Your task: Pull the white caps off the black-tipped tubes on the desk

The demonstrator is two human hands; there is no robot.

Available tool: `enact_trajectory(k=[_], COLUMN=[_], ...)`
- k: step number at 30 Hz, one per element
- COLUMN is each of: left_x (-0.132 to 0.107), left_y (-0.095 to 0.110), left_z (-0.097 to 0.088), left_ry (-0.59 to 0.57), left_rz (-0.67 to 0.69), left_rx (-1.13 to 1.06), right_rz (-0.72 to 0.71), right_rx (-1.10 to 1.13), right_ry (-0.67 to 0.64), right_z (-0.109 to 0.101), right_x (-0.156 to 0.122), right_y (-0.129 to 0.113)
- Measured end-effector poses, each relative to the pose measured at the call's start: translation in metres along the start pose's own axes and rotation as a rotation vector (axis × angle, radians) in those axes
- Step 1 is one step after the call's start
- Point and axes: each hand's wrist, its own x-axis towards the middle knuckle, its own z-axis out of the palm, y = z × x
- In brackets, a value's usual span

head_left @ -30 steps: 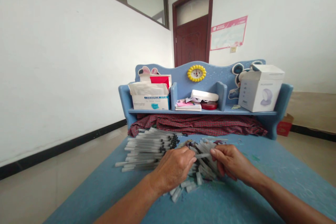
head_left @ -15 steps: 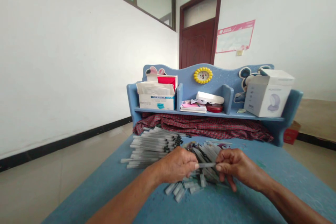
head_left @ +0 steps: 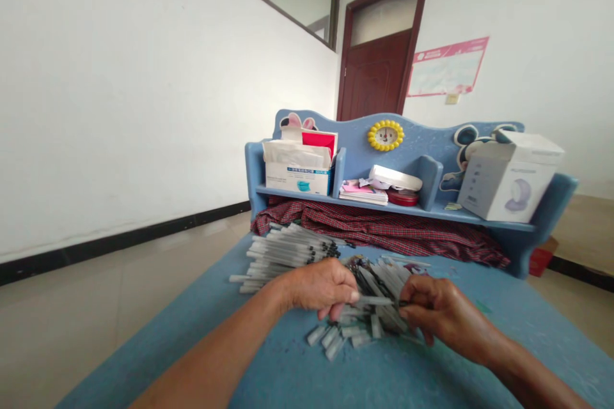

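Observation:
My left hand [head_left: 320, 286] and my right hand [head_left: 435, 310] are both pinched on one clear plastic pen tube [head_left: 377, 300], held level between them just above a loose heap of tubes and caps [head_left: 371, 319] on the blue desk [head_left: 297, 370]. The left fingers grip its left end, the right fingers its right end. To the left lies a neat stack of assembled pens [head_left: 283, 254] with black tips, all pointing the same way.
A blue shelf unit [head_left: 537, 230] stands at the desk's back with a mask box [head_left: 296, 169], papers, a red tin, a white carton [head_left: 511, 177] and a yellow clock [head_left: 385, 135]. Plaid cloth [head_left: 384, 233] lies under it. A brown door [head_left: 377, 80] is behind.
The view has swung left, so everything sits further right in frame. Both hands stay pinched on the tube, and the right hand has dropped slightly lower.

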Motion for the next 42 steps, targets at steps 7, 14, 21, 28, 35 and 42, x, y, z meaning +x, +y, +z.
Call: enact_trajectory(k=[7, 14, 21, 28, 35, 42], left_x=[0.003, 0.007, 0.007, 0.005, 0.005, 0.002], left_y=[0.0, -0.004, 0.006, 0.004, -0.002, 0.003], left_z=[0.0, 0.002, 0.009, 0.007, -0.001, -0.002], left_ry=[0.117, 0.187, 0.226, 0.17, 0.201, 0.189], left_rz=[-0.05, -0.059, 0.029, 0.044, 0.036, 0.072], left_rx=[0.155, 0.284, 0.318, 0.209, 0.155, 0.179], right_rz=[-0.094, -0.166, -0.176, 0.009, -0.037, -0.018], right_rx=[-0.39, -0.417, -0.344, -0.111, -0.047, -0.02], right_ry=[0.222, 0.316, 0.048, -0.045, 0.022, 0.039], right_z=[-0.003, -0.007, -0.004, -0.006, -0.022, -0.026], right_x=[0.019, 0.031, 0.019, 0.012, 0.01, 0.009], right_y=[0.005, 0.014, 0.003, -0.001, 0.002, 0.004])
